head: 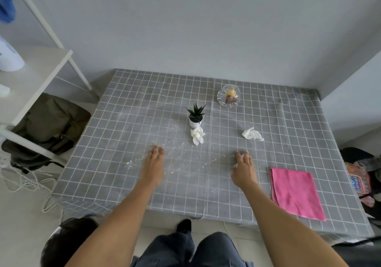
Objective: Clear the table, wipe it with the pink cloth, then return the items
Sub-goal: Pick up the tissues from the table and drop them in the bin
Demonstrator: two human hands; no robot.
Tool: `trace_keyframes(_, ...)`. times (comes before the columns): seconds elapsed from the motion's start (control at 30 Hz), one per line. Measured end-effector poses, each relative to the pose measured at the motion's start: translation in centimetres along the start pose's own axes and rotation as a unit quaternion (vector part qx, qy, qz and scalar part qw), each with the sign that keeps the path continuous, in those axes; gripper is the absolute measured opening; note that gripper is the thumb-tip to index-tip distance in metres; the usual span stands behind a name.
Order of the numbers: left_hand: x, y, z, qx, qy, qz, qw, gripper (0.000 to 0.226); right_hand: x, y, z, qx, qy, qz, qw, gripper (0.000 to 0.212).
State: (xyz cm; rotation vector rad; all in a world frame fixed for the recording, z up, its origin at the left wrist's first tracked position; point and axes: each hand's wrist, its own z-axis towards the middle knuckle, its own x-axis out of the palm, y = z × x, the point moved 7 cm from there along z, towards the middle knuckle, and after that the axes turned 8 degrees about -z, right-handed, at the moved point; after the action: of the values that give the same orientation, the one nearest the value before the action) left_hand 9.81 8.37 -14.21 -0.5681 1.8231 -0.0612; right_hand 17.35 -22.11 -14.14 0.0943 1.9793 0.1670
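Both hands are out over the tabletop [115, 163] from where I'm watching. The left hand [154, 163] lies flat, fingers straight and together, palm down on the grey checked cloth, holding nothing. The right hand [244, 168] is palm down too, fingers curled over a bit of white tissue [245, 154] that pokes out at the fingertips and by the thumb, so it looks like it's gripping that scrap. Both forearms reach straight forward from the near edge, roughly parallel.

White crumbs [132, 162] are scattered near and between the hands.

Just right of the right hand, the pink cloth [295, 192] lies folded flat near the front right edge, untouched.

Further out, one crumpled tissue [197, 135] sits right up against a small white pot [195, 122] holding a spiky dark green plant [195, 111]. Another crumpled tissue [252, 134] lies off to the right, apart from everything. Near the back there's a clear glass bowl [228, 95] with something yellowish and brown inside, can't tell what exactly.

Off the table on the left: a white shelf [31, 76] and a dark green backpack [49, 126] on the floor under it.
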Motion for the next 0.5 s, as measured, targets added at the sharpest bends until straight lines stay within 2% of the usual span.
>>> trace_keyframes(0.23,-0.2,-3.5,0.7,0.057,-0.057,-0.059,0.995,0.07,-0.9,0.0,0.2,-0.027,-0.054,-0.007,0.998,0.068)
trace_keyframes(0.5,-0.3,-12.8,3.3,0.194,-0.07,-0.069,0.976,0.075,-4.6,-0.6,2.9,-0.082,-0.088,-0.032,0.992,0.062)
